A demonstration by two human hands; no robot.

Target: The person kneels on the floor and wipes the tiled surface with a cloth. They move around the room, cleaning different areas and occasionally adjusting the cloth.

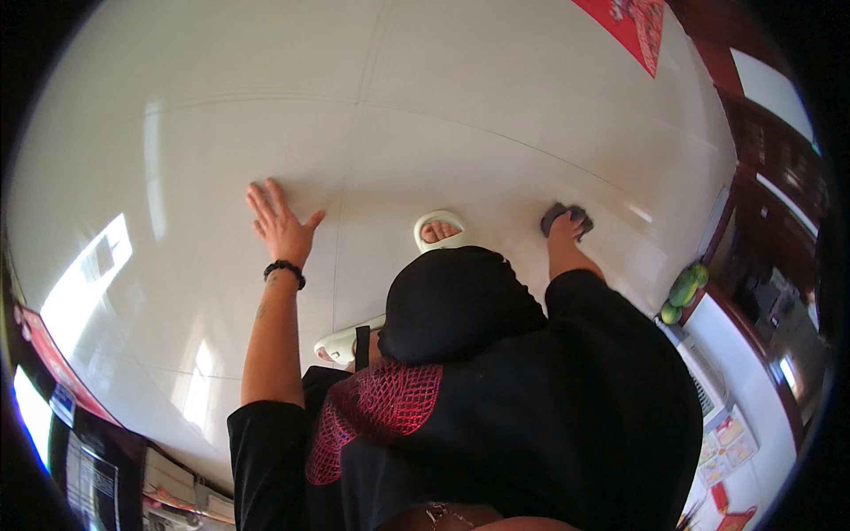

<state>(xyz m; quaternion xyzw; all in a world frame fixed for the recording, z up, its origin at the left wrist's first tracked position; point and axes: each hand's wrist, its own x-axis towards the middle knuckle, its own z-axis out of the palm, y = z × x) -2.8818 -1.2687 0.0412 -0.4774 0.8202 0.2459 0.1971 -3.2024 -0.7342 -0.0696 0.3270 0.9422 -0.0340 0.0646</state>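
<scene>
My right hand point(566, 225) presses a dark grey cloth point(552, 216) onto the glossy tiled floor point(412, 152), out to the right of my body. On the left, my left hand point(283, 229) is spread with its fingers apart and holds nothing. It appears to rest on the floor, palm down, with a black beaded bracelet point(284, 267) around the wrist. Between my hands a pale slide sandal point(441, 216) with my toes in it shows ahead of my bent knee. The other sandal point(337, 346) is turned outward behind my left hand.
A red mat point(637, 33) with a pattern lies at the upper right. Several green melons point(684, 292) sit by the right wall near a white appliance point(707, 378) with vents. Dark wooden furniture point(764, 146) runs along the right. Light reflects off the tiles at left.
</scene>
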